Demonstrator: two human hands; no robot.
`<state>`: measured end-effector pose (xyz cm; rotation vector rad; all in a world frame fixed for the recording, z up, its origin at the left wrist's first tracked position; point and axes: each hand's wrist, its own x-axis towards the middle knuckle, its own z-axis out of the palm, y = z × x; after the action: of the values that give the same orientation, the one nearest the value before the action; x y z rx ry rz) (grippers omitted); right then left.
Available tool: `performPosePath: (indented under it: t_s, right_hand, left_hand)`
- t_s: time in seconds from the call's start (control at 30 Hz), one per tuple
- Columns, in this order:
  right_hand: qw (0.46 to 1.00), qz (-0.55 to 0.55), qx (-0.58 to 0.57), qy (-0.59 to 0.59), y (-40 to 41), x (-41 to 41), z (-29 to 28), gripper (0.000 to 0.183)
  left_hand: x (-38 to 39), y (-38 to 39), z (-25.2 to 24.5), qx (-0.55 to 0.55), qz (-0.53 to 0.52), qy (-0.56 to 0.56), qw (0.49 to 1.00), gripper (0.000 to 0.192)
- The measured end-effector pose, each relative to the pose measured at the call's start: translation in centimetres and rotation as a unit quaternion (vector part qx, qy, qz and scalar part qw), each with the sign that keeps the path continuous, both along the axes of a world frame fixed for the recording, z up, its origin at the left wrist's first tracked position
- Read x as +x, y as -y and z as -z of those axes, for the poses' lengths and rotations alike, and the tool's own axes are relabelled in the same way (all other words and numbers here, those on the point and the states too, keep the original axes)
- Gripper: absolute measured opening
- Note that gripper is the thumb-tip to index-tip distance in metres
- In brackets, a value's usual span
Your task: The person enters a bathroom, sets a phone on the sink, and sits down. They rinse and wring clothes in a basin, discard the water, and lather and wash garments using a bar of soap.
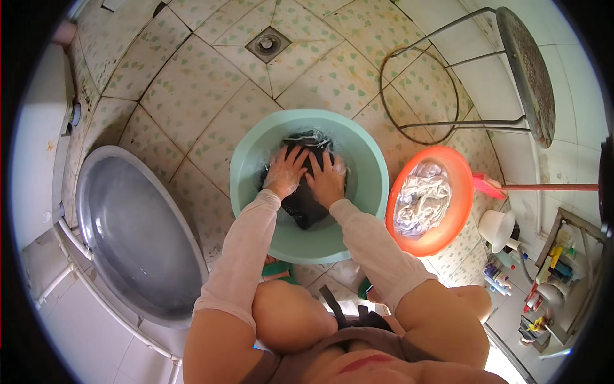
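Black wet cloth (304,206) lies partly under water in a round, pale green plastic basin (252,225) on the floor before me. My left hand (287,173) rests on the cloth with its fingers spread. Beside it, my right hand (328,178) presses on the same cloth, fingers apart and thumb towards the left hand. A little white foam clings to both hands. Pale sleeves cover my forearms down to the wrists. The cloth's exact kind cannot be told.
An orange basin (458,221) with wet white cloth (424,201) stands to the right. A large grey tub (139,240) leans at the left. Beyond are a floor drain (267,44), a tipped metal-framed stool (525,77) and a red-handled broom (551,187).
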<state>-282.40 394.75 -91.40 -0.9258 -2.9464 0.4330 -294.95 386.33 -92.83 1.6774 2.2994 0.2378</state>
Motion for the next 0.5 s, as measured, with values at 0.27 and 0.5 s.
performPosePath:
  t_s: [0.27, 0.5]
  right_hand:
    - [0.983, 0.029, -0.169, 0.070, -5.2, -4.2, -2.6, 0.033]
    - [0.922, -0.083, -0.338, -0.170, -0.8, 3.7, -6.4, 0.039]
  left_hand:
    - [-2.9, -4.5, 1.9, -0.049, -0.149, 0.197, 0.968, 0.018]
    - [2.0, 0.1, -3.6, 0.095, -0.262, 0.247, 0.928, 0.035]
